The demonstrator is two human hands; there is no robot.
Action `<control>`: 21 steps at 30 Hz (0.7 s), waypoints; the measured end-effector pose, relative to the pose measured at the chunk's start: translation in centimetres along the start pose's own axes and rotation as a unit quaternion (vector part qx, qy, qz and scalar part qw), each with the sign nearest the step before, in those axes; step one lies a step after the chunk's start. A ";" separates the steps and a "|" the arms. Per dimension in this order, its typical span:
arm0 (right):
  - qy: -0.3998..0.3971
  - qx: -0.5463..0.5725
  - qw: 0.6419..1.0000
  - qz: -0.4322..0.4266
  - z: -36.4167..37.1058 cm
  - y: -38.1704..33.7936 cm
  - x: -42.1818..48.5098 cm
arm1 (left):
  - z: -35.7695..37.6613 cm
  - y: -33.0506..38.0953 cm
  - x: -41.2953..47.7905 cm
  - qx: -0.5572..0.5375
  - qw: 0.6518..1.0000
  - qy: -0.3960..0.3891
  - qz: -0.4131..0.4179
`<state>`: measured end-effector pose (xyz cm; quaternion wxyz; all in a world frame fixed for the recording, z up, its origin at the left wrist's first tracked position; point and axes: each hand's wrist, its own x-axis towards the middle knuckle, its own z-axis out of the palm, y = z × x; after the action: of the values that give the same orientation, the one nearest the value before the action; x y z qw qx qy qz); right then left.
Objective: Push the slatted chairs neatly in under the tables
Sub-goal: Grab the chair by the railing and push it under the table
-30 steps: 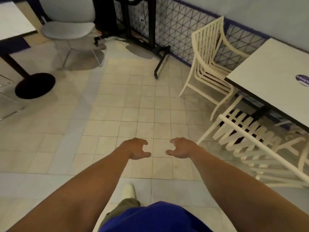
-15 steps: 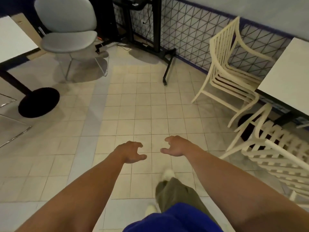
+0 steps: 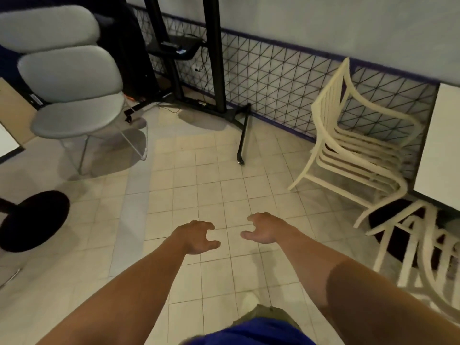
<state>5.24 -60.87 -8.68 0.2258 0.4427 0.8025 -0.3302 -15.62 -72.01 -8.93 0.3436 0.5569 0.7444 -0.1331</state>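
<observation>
Table base (image 3: 32, 220) on the far left, black and round, flat on the tiled floor (image 3: 199, 175), with a sliver of white tabletop (image 3: 7, 143) above it at the frame edge. Next over is a grey padded chair (image 3: 74, 95) on thin wire legs. Behind that, against the wall, there's a black stand (image 3: 216, 70) with one wheeled leg sticking out onto the tiles and cables trailing around its foot. A criss-cross wire panel (image 3: 273, 78) runs along the bottom of the wall from there to the right.

Middle of the shot is me. My left hand (image 3: 196, 236) and right hand (image 3: 263, 229) are both stuck out in front over bare tiles, thumbs pointing in at each other, fingers loosely curled. They're holding nothing and touching nothing. My shoe (image 3: 249, 301) pokes out below.

Right side is the actual job. One cream slatted chair (image 3: 353, 145) stands just beside the left edge of the white table (image 3: 440, 145), seat turned toward it, and most of the chair is out in the open. A second slatted chair (image 3: 423, 245) sits at the bottom right near the table's near corner, over its black round foot (image 3: 388, 220). It's too blurry to say much more. Both chairs are off to the right of my hands.
</observation>
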 end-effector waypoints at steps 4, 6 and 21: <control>0.003 0.014 1.000 0.012 -4.6 -0.6 4.5 | -5.6 -0.9 5.0 0.013 1.000 -0.001 0.025; 0.008 0.020 1.000 0.023 -6.5 -0.8 7.2 | -8.4 -1.7 8.1 0.025 0.999 -0.016 0.032; 0.100 0.207 0.955 0.186 -17.1 -1.6 25.0 | -30.7 -1.5 34.5 0.227 0.945 -0.097 0.213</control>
<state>-9.94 -35.00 -12.92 0.1051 0.6523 0.6381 -0.3953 -33.10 -29.29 -9.61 0.2985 0.7504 0.5215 -0.2753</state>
